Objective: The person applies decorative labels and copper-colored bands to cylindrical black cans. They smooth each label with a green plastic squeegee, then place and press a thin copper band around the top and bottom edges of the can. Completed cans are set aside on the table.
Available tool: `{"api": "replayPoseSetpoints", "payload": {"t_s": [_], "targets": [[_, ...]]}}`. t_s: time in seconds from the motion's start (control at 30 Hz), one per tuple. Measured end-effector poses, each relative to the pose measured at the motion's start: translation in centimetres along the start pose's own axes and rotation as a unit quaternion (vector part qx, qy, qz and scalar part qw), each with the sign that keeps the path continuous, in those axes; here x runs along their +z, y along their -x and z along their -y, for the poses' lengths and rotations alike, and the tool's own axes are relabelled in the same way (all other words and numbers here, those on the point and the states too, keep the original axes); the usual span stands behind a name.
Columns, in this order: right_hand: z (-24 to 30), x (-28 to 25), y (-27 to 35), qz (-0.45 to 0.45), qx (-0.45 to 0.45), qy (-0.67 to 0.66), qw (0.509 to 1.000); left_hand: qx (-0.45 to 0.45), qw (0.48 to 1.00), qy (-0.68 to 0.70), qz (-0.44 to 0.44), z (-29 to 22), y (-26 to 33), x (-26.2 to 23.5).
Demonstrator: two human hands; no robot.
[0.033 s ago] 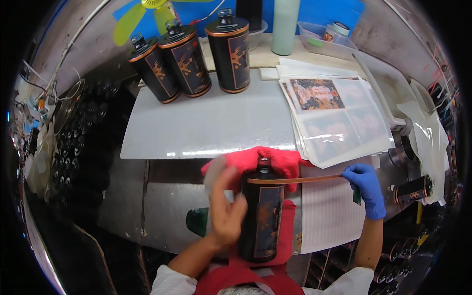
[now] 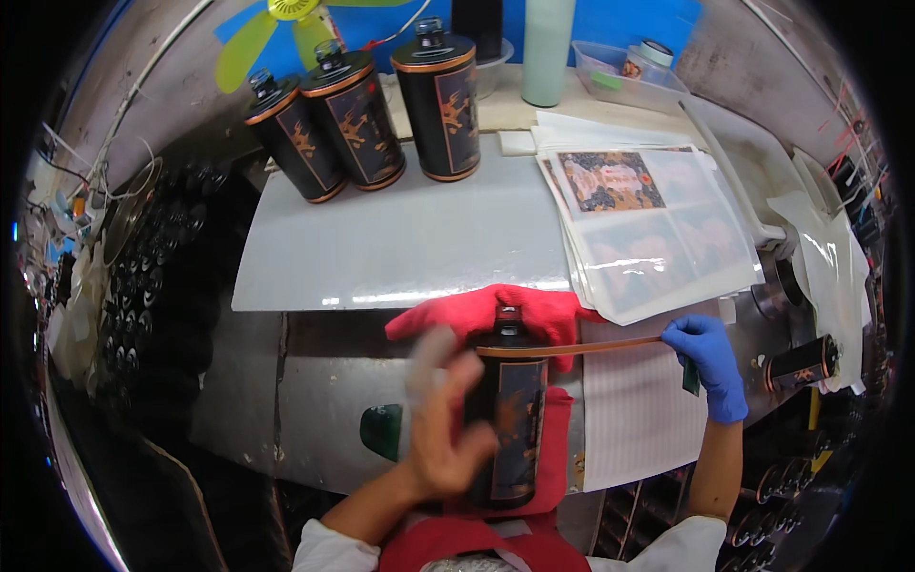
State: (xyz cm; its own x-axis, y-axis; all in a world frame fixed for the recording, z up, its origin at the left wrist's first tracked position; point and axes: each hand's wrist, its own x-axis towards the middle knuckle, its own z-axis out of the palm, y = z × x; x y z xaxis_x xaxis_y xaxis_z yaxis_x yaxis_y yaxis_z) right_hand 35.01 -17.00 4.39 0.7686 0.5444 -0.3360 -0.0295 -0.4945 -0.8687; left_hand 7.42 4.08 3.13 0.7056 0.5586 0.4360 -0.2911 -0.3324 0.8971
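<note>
A black bottle [image 2: 519, 419] with a dark panel and gold motif lies with its neck away from me, on red cloth. Across its shoulder runs a copper-coloured strip [image 2: 600, 351], its free end stretched out to the right. My right hand [image 2: 705, 355], in a blue glove, pinches that end, and a small dark green flat piece [image 2: 690, 376] hangs below the same fingers. My left hand [image 2: 443, 429] is at the bottle's left side with fingers apart. Motion blurs its whitish-covered fingertips, and contact with the bottle is unclear. Another dark green flat piece [image 2: 381, 431] lies left of it.
Three decorated black bottles [image 2: 448, 114] stand at the back left, near a yellow-green fan [image 2: 294, 10]. Printed sheets [image 2: 658, 257] are stacked at the right, above a lined sheet [image 2: 639, 419]. A smaller-looking black bottle [image 2: 799, 366] lies far right. Red cloth [image 2: 457, 310] surrounds the bottle neck.
My left hand has shifted slightly right, its thumb now over the bottle's left side. My right hand keeps the strip stretched, almost unmoved.
</note>
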Motion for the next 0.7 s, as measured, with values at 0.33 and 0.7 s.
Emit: {"api": "replayPoseSetpoints", "payload": {"t_s": [0.33, 0.7], "targets": [[1.0, 3.2, 0.8, 0.032, -0.033, 0.008, 0.999, 0.010, 0.944, -0.165, 0.285, 1.4, 7.6, -2.3], [3.7, 5.5, 2.2, 0.036, -0.020, 0.001, 0.999, 0.185, 0.841, -0.436, 0.261, -3.1, 5.8, 0.4]]}}
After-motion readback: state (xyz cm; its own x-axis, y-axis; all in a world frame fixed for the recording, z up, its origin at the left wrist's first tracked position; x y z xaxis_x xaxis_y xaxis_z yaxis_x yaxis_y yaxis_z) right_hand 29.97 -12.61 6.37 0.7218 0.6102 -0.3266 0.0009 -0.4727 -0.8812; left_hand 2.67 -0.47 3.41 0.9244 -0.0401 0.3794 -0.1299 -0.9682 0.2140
